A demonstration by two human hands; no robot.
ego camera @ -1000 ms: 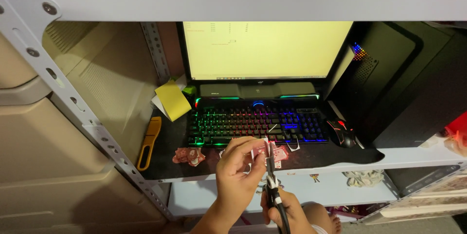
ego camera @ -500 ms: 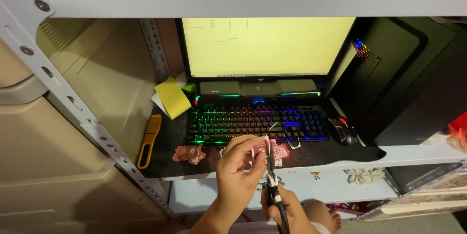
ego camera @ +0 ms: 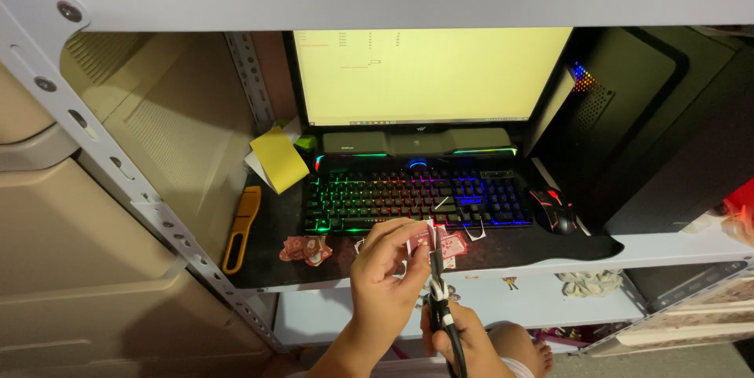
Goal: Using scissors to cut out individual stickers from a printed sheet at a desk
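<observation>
Head view: the left hand (ego camera: 386, 268) pinches a small pink-and-white paper piece (ego camera: 424, 240) just above the shelf's front edge, near the lit keyboard (ego camera: 416, 197). The right hand (ego camera: 463, 339), fingers wrapped around black scissors (ego camera: 437, 284), points the blades up into it. Best to keep the paper taut and fingertips off the cut line.

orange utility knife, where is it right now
In the head view the orange utility knife lies on the left edge of the black desk mat, left of the lit keyboard and just below the yellow notepad.
</observation>
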